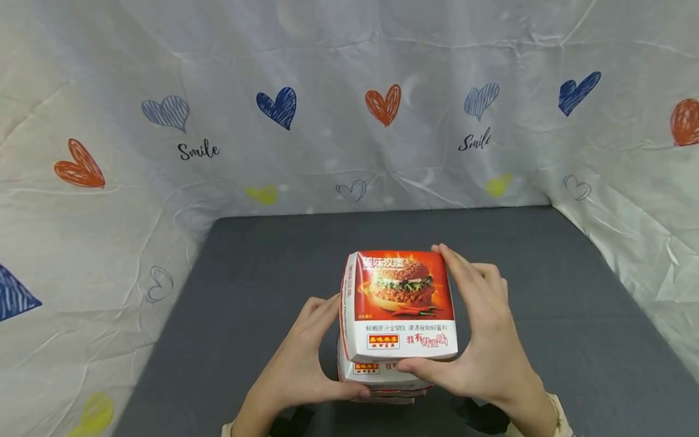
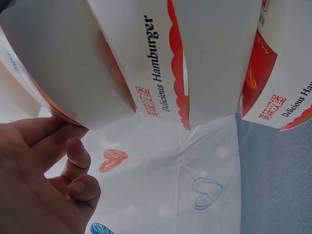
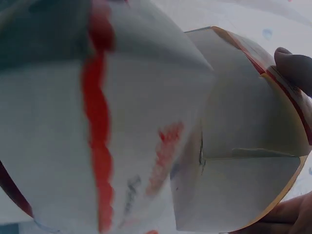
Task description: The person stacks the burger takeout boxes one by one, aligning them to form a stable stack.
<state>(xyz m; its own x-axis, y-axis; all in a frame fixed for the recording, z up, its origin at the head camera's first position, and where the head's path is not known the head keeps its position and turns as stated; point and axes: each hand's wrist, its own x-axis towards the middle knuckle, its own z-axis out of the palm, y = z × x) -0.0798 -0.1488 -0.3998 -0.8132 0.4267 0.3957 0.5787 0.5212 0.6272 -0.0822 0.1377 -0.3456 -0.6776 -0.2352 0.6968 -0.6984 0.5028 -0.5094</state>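
A hamburger box (image 1: 404,340) in red and white, with a burger picture on its lid, sits on top of a stack. My right hand (image 1: 486,340) grips it, thumb on the front edge and fingers along the far right side. My left hand (image 1: 300,358) holds the stack at the left, its thumb at the front edge of a lower hamburger box (image 1: 366,368); its other fingers are partly hidden behind the boxes. In the left wrist view, fingers (image 2: 80,192) are curled near a box corner. Unprinted grey panels (image 3: 248,190) with a tan rim show in the right wrist view.
The stack is on a dark grey table (image 1: 262,261), near its front. Behind and beside it hangs a pale cloth (image 1: 327,152) printed with hearts and the word Smile. Dark wrist gear (image 1: 480,416) shows beneath the right wrist.
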